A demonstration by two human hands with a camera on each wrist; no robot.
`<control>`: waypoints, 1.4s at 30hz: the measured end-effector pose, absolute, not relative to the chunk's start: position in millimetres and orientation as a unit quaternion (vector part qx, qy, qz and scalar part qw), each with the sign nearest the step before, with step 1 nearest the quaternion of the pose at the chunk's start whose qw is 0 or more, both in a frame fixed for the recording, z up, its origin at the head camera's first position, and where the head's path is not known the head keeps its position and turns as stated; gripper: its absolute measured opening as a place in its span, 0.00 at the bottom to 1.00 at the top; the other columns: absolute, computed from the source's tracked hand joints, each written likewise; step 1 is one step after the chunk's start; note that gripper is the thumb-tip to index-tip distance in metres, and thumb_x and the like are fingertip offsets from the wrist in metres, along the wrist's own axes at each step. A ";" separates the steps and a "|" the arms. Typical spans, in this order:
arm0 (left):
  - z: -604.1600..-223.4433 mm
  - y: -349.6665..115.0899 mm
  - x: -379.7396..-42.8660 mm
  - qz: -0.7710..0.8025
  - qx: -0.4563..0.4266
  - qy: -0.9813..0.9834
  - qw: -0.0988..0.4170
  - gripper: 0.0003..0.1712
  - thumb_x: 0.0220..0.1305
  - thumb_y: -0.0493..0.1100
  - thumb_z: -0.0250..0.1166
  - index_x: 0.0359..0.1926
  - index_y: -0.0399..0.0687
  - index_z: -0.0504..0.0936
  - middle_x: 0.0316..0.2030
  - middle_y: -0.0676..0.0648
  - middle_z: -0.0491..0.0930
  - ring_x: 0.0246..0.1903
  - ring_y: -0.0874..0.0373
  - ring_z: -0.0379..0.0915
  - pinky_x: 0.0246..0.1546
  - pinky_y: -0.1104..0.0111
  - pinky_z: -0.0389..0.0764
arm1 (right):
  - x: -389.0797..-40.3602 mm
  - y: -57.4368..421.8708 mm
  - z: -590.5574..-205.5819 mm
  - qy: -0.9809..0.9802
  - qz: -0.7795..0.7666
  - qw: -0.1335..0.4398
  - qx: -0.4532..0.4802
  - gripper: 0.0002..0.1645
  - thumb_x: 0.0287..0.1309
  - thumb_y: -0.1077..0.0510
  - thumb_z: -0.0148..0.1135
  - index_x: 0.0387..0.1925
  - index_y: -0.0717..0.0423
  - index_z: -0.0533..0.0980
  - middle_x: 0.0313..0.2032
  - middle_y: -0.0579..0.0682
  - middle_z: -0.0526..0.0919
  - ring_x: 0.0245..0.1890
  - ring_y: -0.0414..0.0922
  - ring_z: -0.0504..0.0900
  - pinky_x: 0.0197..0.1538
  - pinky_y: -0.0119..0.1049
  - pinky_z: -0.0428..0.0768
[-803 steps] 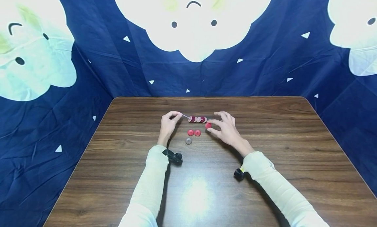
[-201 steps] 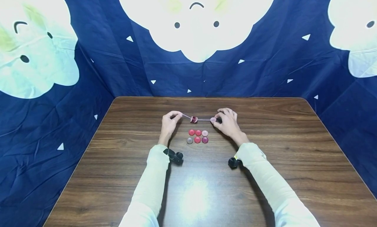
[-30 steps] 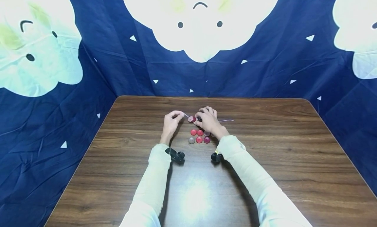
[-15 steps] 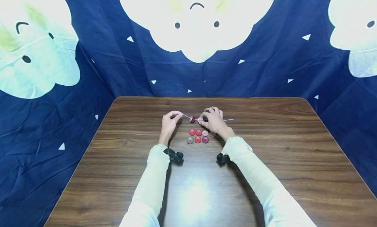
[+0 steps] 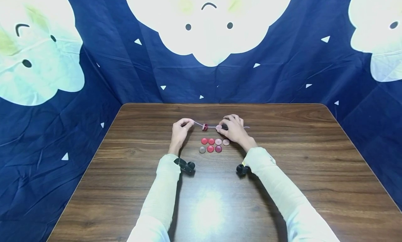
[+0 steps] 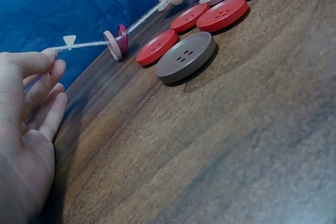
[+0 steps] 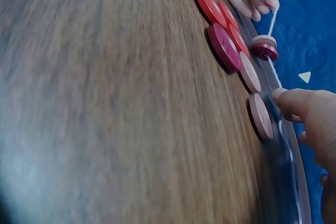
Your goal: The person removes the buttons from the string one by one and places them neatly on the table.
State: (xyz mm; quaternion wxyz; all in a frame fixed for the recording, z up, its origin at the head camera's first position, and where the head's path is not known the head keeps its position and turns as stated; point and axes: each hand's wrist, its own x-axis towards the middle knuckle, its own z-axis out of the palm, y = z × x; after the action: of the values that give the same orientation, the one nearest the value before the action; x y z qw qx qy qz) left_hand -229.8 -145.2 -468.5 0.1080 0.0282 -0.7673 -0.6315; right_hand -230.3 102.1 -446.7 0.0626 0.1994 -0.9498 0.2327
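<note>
My left hand point(image 5: 179, 133) pinches one end of a white string point(image 6: 86, 44) between thumb and index finger. Threaded on it are a pale pink button point(image 6: 112, 45) and a dark magenta button point(image 7: 264, 52), side by side near the left hand. Farther along, the thumb and index finger of my right hand point(image 5: 235, 129) pinch another pale pink button point(image 5: 218, 127) on the string. The string's free tail point(image 7: 291, 174) runs out past the right hand. In the right wrist view the right fingers mostly hide the pinched button.
In front of the string lie loose buttons in two rows: red ones point(image 5: 204, 141), pink ones point(image 5: 226, 142), a grey one point(image 5: 202, 149) and a magenta one point(image 5: 218, 149). The wooden table point(image 5: 132, 200) meets a blue cloth backdrop point(image 5: 185, 78) behind.
Over the last second my right hand has drawn the pink button rightward along the string, away from the other two. Since the earliest frame, fewer buttons are on the string and more lie on the table.
</note>
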 end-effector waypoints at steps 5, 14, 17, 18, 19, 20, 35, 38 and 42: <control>-468.0 -146.2 -230.7 -0.633 0.028 -0.767 0.099 0.10 0.60 0.41 0.67 0.39 0.39 0.85 0.40 0.40 0.84 0.36 0.62 0.73 0.37 0.77 0.71 | -228.8 109.4 -447.1 -0.951 0.235 0.061 0.190 0.15 0.58 0.45 0.64 0.41 0.49 0.80 0.59 0.57 0.73 0.64 0.58 0.61 0.61 0.57 0.56; -445.7 -142.4 -218.6 -0.632 0.022 -0.769 0.095 0.10 0.60 0.35 0.65 0.40 0.31 0.83 0.40 0.34 0.83 0.35 0.61 0.73 0.37 0.78 0.72 | -229.6 120.9 -450.7 -0.951 0.240 0.067 0.184 0.17 0.58 0.43 0.63 0.42 0.49 0.81 0.59 0.57 0.73 0.64 0.58 0.61 0.60 0.58 0.56; -449.7 -143.4 -220.9 -0.638 0.026 -0.764 0.095 0.10 0.60 0.37 0.66 0.40 0.33 0.84 0.39 0.38 0.84 0.35 0.63 0.73 0.37 0.78 0.71 | -229.3 124.4 -450.6 -0.950 0.244 0.070 0.182 0.18 0.58 0.43 0.64 0.42 0.50 0.81 0.58 0.57 0.74 0.63 0.58 0.61 0.61 0.58 0.56; -453.5 -144.2 -223.4 -0.640 0.027 -0.762 0.095 0.10 0.60 0.38 0.67 0.39 0.34 0.84 0.38 0.40 0.84 0.35 0.64 0.73 0.38 0.78 0.71 | -229.0 125.5 -450.1 -0.949 0.248 0.069 0.181 0.18 0.57 0.43 0.64 0.42 0.50 0.81 0.58 0.57 0.74 0.63 0.58 0.61 0.61 0.58 0.55; -457.7 -145.1 -226.2 -0.643 0.028 -0.760 0.096 0.10 0.59 0.39 0.67 0.39 0.35 0.84 0.38 0.41 0.84 0.35 0.64 0.73 0.38 0.77 0.71 | -228.8 126.6 -449.9 -0.949 0.251 0.070 0.180 0.18 0.57 0.43 0.64 0.42 0.51 0.81 0.58 0.57 0.74 0.63 0.58 0.62 0.61 0.58 0.55; -462.1 -145.9 -229.2 -0.645 0.029 -0.758 0.097 0.10 0.59 0.40 0.68 0.39 0.37 0.85 0.37 0.43 0.84 0.35 0.64 0.73 0.38 0.77 0.71 | -228.6 127.8 -449.8 -0.948 0.251 0.071 0.179 0.18 0.57 0.43 0.64 0.42 0.50 0.81 0.58 0.57 0.74 0.63 0.57 0.61 0.61 0.58 0.55; -468.8 -145.4 -230.3 -0.639 0.027 -0.761 0.109 0.11 0.59 0.42 0.68 0.39 0.39 0.85 0.38 0.43 0.84 0.37 0.63 0.74 0.41 0.74 0.72 | -224.0 147.8 -455.8 -0.950 0.252 0.078 0.167 0.17 0.58 0.45 0.64 0.42 0.52 0.81 0.58 0.58 0.74 0.62 0.58 0.62 0.61 0.59 0.54; -460.3 -144.6 -225.3 -0.639 0.025 -0.761 0.106 0.10 0.59 0.40 0.67 0.39 0.37 0.85 0.38 0.41 0.84 0.36 0.62 0.74 0.40 0.75 0.72 | -223.1 151.5 -455.9 -0.951 0.251 0.078 0.165 0.17 0.58 0.45 0.64 0.42 0.52 0.81 0.58 0.58 0.74 0.62 0.58 0.62 0.61 0.59 0.54; -441.5 -142.2 -213.7 -0.635 0.022 -0.766 0.098 0.09 0.60 0.36 0.66 0.39 0.33 0.84 0.39 0.36 0.83 0.36 0.62 0.73 0.38 0.77 0.72 | -222.6 156.4 -455.4 -0.950 0.254 0.084 0.162 0.17 0.57 0.45 0.64 0.42 0.52 0.81 0.57 0.58 0.75 0.62 0.58 0.62 0.60 0.59 0.55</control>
State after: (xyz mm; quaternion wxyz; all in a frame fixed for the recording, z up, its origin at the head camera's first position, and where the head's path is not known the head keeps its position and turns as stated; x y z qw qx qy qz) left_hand -213.7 -142.2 -441.5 0.0984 0.0218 -0.7660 -0.6349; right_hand -222.6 156.4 -455.4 0.0838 0.1623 -0.9499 0.2537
